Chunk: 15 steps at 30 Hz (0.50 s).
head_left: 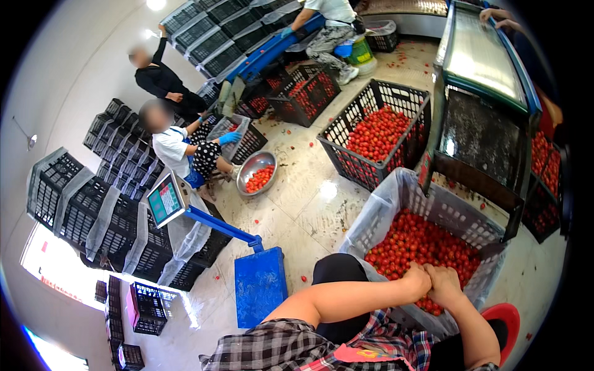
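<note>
Both my hands are close together over a crate (468, 217) lined with clear plastic, standing right in front of me. A heap of small red cherry tomatoes (411, 238) fills its lower part. My left hand (417, 278) is closed, its fingers curled down and nearly touching the other hand. Beside it my right hand (443, 284) has its fingers bent inward too. Whatever the fingertips hold is hidden behind the hands. A few tomatoes show just below my wrists.
Beyond my crate stands a black crate of tomatoes (378, 133), beside a sorting machine's chute (479, 139). A blue platform scale (260, 287) is at left. Farther off, a seated co-worker (176, 148) has a metal bowl (247, 167) nearby. Stacked black crates (93, 210) line the wall.
</note>
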Motion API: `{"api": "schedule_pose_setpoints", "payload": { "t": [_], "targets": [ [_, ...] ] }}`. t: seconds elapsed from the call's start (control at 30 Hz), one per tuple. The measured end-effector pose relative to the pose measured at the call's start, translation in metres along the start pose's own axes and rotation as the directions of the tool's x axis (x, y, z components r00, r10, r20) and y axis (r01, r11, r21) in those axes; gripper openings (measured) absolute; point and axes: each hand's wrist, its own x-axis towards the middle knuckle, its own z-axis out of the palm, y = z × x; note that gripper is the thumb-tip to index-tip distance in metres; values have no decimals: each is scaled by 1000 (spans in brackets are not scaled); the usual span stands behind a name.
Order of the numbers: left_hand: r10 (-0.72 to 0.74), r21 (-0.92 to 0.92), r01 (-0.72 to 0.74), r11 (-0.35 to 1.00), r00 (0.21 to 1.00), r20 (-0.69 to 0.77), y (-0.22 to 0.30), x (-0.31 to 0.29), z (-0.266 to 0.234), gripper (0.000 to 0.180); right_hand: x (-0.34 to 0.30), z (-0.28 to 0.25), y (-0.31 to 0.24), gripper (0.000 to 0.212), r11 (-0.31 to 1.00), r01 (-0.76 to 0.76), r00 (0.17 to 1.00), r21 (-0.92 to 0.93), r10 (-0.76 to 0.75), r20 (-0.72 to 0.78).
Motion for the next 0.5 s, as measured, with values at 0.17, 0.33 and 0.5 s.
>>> {"api": "schedule_pose_setpoints", "payload": {
  "t": [0.17,0.33,0.5],
  "targets": [
    [77,-44,-75,996,996,54,-10,1,-17,26,3,-9,0,43,997,38,999,-68,-40,-29],
    [89,34,-89,995,996,7,-6,3,-17,21,-1,-7,8,47,995,70,996,-65,-73,-44],
    [27,10,-26,1000,998,-63,-7,3,-14,22,2,-6,7,41,998,59,997,-28,-61,-57]
  ]
}}
